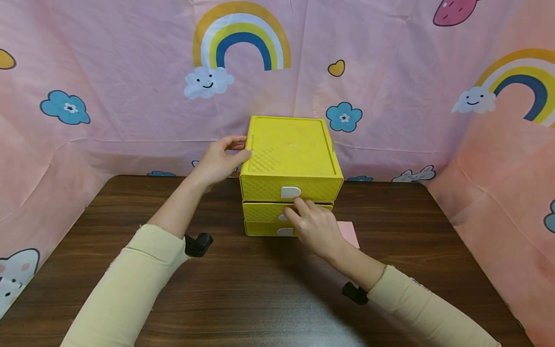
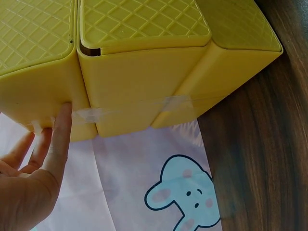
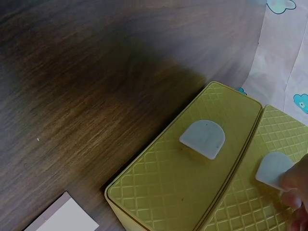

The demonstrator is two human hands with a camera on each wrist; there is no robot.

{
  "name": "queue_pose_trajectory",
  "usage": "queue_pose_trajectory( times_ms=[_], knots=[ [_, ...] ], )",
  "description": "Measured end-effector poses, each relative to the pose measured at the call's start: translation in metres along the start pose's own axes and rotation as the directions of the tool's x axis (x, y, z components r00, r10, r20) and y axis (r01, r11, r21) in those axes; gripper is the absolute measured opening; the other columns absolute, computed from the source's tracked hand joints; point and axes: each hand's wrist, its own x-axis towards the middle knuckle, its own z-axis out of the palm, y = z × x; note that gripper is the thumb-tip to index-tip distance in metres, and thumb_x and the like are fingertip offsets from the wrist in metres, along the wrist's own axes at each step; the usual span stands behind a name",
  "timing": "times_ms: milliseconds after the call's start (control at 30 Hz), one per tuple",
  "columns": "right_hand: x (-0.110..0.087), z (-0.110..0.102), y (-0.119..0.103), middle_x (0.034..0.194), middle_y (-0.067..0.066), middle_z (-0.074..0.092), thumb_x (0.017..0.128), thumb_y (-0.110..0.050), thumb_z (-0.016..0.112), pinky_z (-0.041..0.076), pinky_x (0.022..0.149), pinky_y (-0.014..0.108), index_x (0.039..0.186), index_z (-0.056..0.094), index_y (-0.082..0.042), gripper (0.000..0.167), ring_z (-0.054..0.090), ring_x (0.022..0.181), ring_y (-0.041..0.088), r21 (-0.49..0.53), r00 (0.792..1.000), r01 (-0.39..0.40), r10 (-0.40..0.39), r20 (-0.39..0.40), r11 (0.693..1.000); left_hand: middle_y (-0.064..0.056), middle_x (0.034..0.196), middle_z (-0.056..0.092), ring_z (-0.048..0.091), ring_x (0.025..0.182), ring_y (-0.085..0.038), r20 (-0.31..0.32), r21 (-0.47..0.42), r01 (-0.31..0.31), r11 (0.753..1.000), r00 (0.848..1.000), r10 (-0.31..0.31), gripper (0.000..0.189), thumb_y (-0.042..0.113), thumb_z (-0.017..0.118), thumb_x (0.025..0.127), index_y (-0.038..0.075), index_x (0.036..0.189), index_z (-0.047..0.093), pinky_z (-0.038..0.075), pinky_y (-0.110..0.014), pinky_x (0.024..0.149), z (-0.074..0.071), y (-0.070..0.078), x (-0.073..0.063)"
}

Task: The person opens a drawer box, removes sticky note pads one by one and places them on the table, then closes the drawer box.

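A yellow chest of three small drawers (image 1: 290,144) with white tab handles stands on the table. My left hand (image 1: 221,161) rests against its upper left side, fingers extended, thumb at the top edge; the left wrist view shows the fingertips (image 2: 65,113) touching the side wall. At the front, my right hand (image 1: 316,226) pinches the middle drawer's white handle (image 3: 274,168) with curled fingers. The middle drawer (image 2: 144,24) stands slightly forward, a narrow dark gap at its upper edge. Below it, the bottom drawer's handle (image 3: 204,137) is free.
A pink paper pad (image 1: 348,233) lies on the table right of the chest, partly behind the right hand. Dark wooden table (image 1: 243,289) extends around the chest. A pink patterned cloth (image 1: 143,72) hangs close behind it. Clear tape (image 2: 180,102) runs along the chest's left side.
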Motion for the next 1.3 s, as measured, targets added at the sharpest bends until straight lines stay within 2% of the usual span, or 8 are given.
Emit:
queue_pose_trajectory(
  times_ms=[233, 400, 667, 900, 1100, 1300],
  knots=[
    [-0.001, -0.003, -0.002, 0.076, 0.003, 0.051, 0.090, -0.005, 0.037, 0.034, 0.035, 0.024, 0.087, 0.063, -0.012, 0.027, 0.048, 0.056, 0.016, 0.017, 1.000, 0.006, -0.006, 0.003, 1.000, -0.010, 0.134, 0.044, 0.053, 0.110, -0.024, -0.001, 0.007, 0.003, 1.000, 1.000, -0.003, 0.050, 0.024, 0.054, 0.093, 0.013, 0.139, 0.039, 0.056, -0.034, 0.075, 0.000, 0.000, 0.000],
    [-0.002, -0.005, -0.003, 0.073, 0.003, 0.049, 0.091, -0.005, 0.032, 0.029, 0.034, 0.022, 0.085, 0.064, -0.011, 0.033, 0.042, 0.052, 0.014, 0.028, 0.999, 0.023, -0.022, -0.028, 0.999, -0.009, 0.134, 0.044, 0.054, 0.109, -0.023, 0.000, 0.007, 0.008, 1.000, 1.000, -0.008, 0.051, 0.025, 0.055, 0.093, 0.013, 0.139, 0.039, 0.056, -0.033, 0.075, -0.001, -0.001, 0.000],
    [-0.004, -0.010, -0.005, 0.070, 0.002, 0.050, 0.090, -0.004, 0.037, 0.023, 0.037, 0.019, 0.085, 0.066, -0.010, 0.030, 0.036, 0.050, 0.013, 0.051, 0.996, 0.065, -0.062, -0.068, 0.997, -0.009, 0.135, 0.043, 0.052, 0.111, -0.023, 0.007, -0.001, 0.008, 1.000, 1.000, -0.008, 0.050, 0.023, 0.054, 0.093, 0.013, 0.140, 0.038, 0.056, -0.034, 0.076, -0.001, 0.001, 0.000],
    [-0.007, -0.015, -0.009, 0.071, 0.002, 0.050, 0.095, -0.007, 0.032, 0.030, 0.037, 0.021, 0.085, 0.065, -0.011, 0.035, 0.038, 0.052, 0.014, 0.059, 0.997, 0.074, -0.072, -0.036, 0.996, -0.009, 0.135, 0.043, 0.053, 0.111, -0.024, 0.011, 0.000, 0.012, 1.000, 1.000, -0.012, 0.051, 0.025, 0.054, 0.093, 0.014, 0.140, 0.038, 0.056, -0.034, 0.075, -0.001, 0.000, 0.000],
    [-0.009, -0.020, -0.013, 0.072, 0.001, 0.051, 0.099, -0.016, 0.032, 0.037, 0.041, 0.022, 0.082, 0.064, -0.011, 0.037, 0.039, 0.052, 0.015, 0.045, 0.995, 0.092, -0.090, -0.040, 0.995, -0.009, 0.136, 0.042, 0.051, 0.113, -0.023, 0.014, 0.001, 0.011, 1.000, 1.000, -0.011, 0.052, 0.026, 0.054, 0.093, 0.014, 0.140, 0.038, 0.055, -0.034, 0.077, -0.001, -0.002, 0.001],
    [-0.010, -0.025, -0.016, 0.072, 0.001, 0.052, 0.100, -0.018, 0.034, 0.043, 0.047, 0.024, 0.080, 0.063, -0.011, 0.036, 0.044, 0.054, 0.016, 0.030, 0.992, 0.120, -0.119, -0.039, 0.992, -0.009, 0.135, 0.043, 0.055, 0.108, -0.024, 0.010, 0.021, 0.015, 1.000, 1.000, -0.015, 0.051, 0.027, 0.054, 0.093, 0.015, 0.140, 0.038, 0.056, -0.033, 0.076, -0.002, -0.002, 0.001]
  ],
)
